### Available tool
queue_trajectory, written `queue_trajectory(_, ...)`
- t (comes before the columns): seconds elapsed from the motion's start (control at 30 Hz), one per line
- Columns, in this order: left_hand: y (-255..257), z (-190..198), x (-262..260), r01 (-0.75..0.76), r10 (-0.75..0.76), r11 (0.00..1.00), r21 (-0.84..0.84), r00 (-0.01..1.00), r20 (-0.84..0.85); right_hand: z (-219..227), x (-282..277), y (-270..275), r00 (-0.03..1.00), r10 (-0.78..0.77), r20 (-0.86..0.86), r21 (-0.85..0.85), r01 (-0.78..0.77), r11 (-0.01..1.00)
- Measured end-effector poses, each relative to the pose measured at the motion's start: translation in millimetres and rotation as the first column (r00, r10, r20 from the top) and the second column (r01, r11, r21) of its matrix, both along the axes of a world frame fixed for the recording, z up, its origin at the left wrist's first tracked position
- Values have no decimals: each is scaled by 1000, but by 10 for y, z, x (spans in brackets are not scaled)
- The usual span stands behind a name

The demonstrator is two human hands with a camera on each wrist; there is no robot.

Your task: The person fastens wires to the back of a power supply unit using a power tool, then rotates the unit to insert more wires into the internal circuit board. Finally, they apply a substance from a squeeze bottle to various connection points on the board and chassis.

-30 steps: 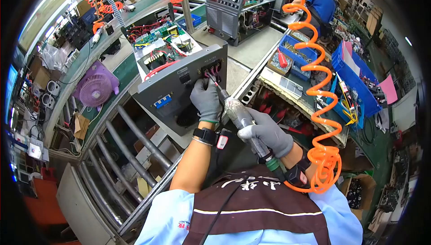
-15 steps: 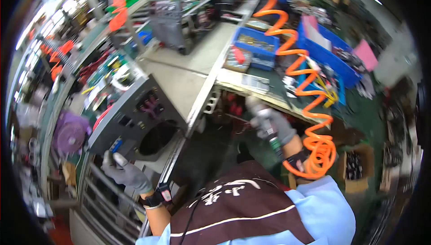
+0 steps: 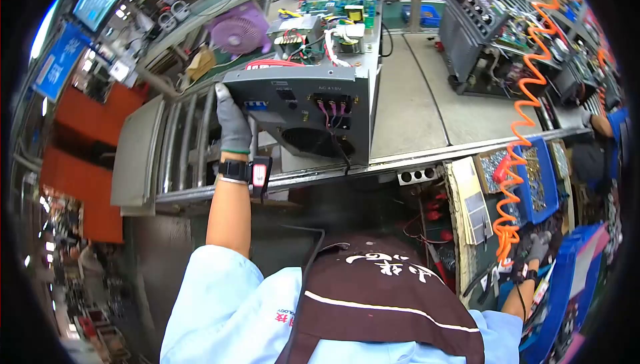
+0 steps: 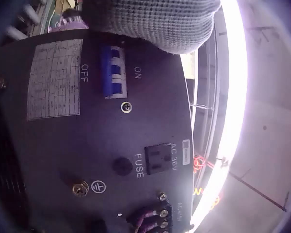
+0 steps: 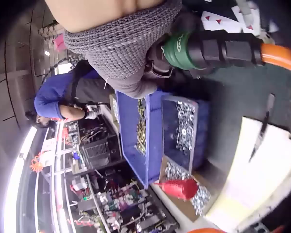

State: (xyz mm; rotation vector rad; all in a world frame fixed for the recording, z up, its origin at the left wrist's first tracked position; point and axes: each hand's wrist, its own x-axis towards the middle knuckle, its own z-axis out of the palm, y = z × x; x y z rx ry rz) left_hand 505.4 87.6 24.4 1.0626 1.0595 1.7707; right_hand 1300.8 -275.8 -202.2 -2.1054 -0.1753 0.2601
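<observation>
My gloved left hand (image 3: 233, 123) is at the left edge of the dark rear panel (image 3: 270, 124) of an open-topped electrical machine. Its thumb lies along the panel's top corner, and the other fingers are mostly hidden behind the edge. In the left wrist view the grey glove (image 4: 155, 22) overlaps the panel beside a blue breaker switch (image 4: 115, 73). Purple wires (image 3: 333, 107) are attached at the AC 415V terminals. Off to the right, my right hand (image 3: 539, 245) grips an air screwdriver (image 5: 184, 51) with a green collar, close over blue bins; its tip is hidden.
Blue bins (image 5: 157, 136) of screws and washers stand on the right bench, near a red bottle (image 5: 182, 188) and tweezers (image 5: 263, 131) on paper. The coiled orange hose (image 3: 523, 114) hangs at the right. A second machine (image 3: 467, 37) stands farther along the line, and another person (image 5: 60, 94) works beyond.
My left hand has left the terminals for the panel's left edge. The right hand has carried the screwdriver away to the right bench. The head view has turned left.
</observation>
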Motion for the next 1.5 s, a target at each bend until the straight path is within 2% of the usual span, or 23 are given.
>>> queue_trajectory(0.03, -30, 40, 48, -29, 29, 1000, 1, 1000, -12, -512, 728, -181, 997, 74, 10, -63, -73, 995)
queue_trajectory(0.13, -44, 62, 38, -11, 12, 1000, 18, 1000, -10, -191, 651, -110, 991, 116, 69, -265, -94, 960)
queue_trajectory(0.23, -141, 180, 99, 16, -17, 996, -90, 1000, -14, -614, 1081, -338, 981, 147, 128, -377, -89, 922)
queue_trajectory(0.37, -123, 174, 92, 82, -83, 995, -57, 996, -25, -1038, 1372, -606, 974, 223, -47, -92, -226, 970)
queue_trajectory(0.5, -72, 144, 33, 180, -176, 981, -75, 983, 58, -1, 769, -323, 938, -167, 303, 92, 146, 985)
queue_trajectory(0.57, -52, 139, 27, 225, -217, 973, 57, 968, -125, 880, -329, 26, 717, -322, 619, 111, 326, 939)
queue_trajectory(0.6, -33, 129, 14, 185, -183, 983, 12, 979, -86, 1154, -622, 163, 662, -292, 690, 260, 150, 954)
queue_trajectory(0.63, -61, 173, 56, 218, -219, 976, -15, 975, -29, 1466, -1184, 431, 758, -311, 573, 483, -6, 876)
queue_trajectory(0.67, -45, 144, 13, 207, -209, 978, -38, 976, -66, 1771, -1781, 689, 936, -150, 317, 760, -156, 631)
queue_trajectory(0.7, -13, 114, -34, 197, -203, 979, -58, 974, -104, 1753, -2144, 868, 943, 65, 328, 801, -313, 511)
queue_trajectory(0.73, 14, 108, -54, 281, -274, 959, 19, 947, -167, 2160, -2910, 1070, 859, 134, 493, 558, -431, 709)
queue_trajectory(0.77, 6, 136, -46, 311, -302, 950, 28, 937, -174, 1767, -2890, 1232, 740, 472, 480, 648, -661, 377)
queue_trajectory(0.8, -35, 186, -25, 344, -337, 939, 14, 927, -161, 967, -2637, 1797, 489, 233, 840, 283, -763, 581)
queue_trajectory(0.83, -50, 206, -39, 376, -371, 927, 2, 917, -148, 1926, -3871, 1802, 589, 596, 546, 461, -805, 373)
queue_trajectory(0.87, 106, 125, -93, 385, -376, 921, 54, 918, -128, 1905, -4169, 2146, 424, 531, 734, 331, -906, 265)
queue_trajectory(0.93, 229, 102, -134, 374, -361, 925, 57, 917, -169, 1901, -4829, 2708, 576, 471, 668, 514, -815, 268)
queue_trajectory(0.97, 256, 80, -112, 335, -317, 941, 52, 924, -213, 2101, -5161, 2759, 580, 673, 459, 763, -645, 37)
queue_trajectory(1.0, 160, 142, -51, 293, -290, 956, -12, 939, -182, 1897, -5221, 3190, 686, 663, 299, 763, -589, 266)
queue_trajectory(1.03, 155, 97, -35, 320, -317, 947, -7, 933, -172, 2150, -5502, 3075, 755, 623, 206, 897, -401, 189)
queue_trajectory(1.13, 90, 149, 44, 114, -86, 992, 61, 934, -346, 2246, -5423, 3204, 794, 595, 127, 903, -340, 261)
queue_trajectory(1.33, -52, 229, 135, 200, -160, 976, 86, 927, -340, 2256, -5232, 3326, 732, 645, 220, 962, -272, -20)
queue_trajectory(1.43, -17, 225, 135, 224, -186, 972, 74, 922, -339, 2194, -5086, 3377, 746, 630, 217, 917, -377, 131)
queue_trajectory(1.5, -22, 259, 112, 284, -269, 959, 16, 925, -267, 2236, -5107, 3365, 747, 625, 226, 925, -366, 104)
